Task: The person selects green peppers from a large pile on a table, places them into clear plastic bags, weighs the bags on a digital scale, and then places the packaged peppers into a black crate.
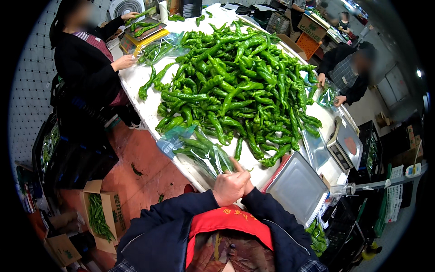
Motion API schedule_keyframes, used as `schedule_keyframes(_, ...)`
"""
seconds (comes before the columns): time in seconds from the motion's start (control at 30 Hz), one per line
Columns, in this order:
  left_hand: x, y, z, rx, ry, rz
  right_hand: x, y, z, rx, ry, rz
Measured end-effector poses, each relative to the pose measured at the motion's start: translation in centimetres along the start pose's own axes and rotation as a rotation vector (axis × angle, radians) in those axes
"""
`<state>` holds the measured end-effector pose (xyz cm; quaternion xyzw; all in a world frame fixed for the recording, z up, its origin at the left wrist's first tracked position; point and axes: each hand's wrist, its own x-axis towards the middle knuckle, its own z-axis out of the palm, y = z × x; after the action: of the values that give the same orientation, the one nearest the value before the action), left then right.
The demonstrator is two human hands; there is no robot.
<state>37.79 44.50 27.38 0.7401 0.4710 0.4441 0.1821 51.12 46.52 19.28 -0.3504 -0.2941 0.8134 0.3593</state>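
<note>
A clear plastic bag (212, 157) of green peppers lies on the near edge of the white table (156, 117). My left hand (227, 189) pinches the gathered end of the bag, close to my chest. Pressed against it, my right hand (248, 186) grips the same end, partly hidden behind the left. One finger points out along the plastic. Beyond the bag spreads a large heap of long green peppers (234, 81). To the right of my hands stands a scale with a grey metal pan (299, 188).
A person (85, 61) at left handles a bag beside a yellow scale (144, 40). Another person (346, 68) at right holds a bag near a second scale (345, 142). A cardboard box (114, 210) of peppers and stacked black crates (81, 163) stand on the floor at left.
</note>
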Motion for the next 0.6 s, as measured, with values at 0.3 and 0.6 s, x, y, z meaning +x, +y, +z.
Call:
schedule_keyframes(0.3, 1.8, 1.6, -2.1, -0.042, 0.046, 0.017, 4.7, -0.8, 2.9, -0.474, -0.141, -0.310)
schedule_keyframes(0.6, -3.1, -9.2, 2.8, -0.077, -0.065, -0.224, -1.9, -8.9, 0.1, -1.327, -0.366, -0.215)
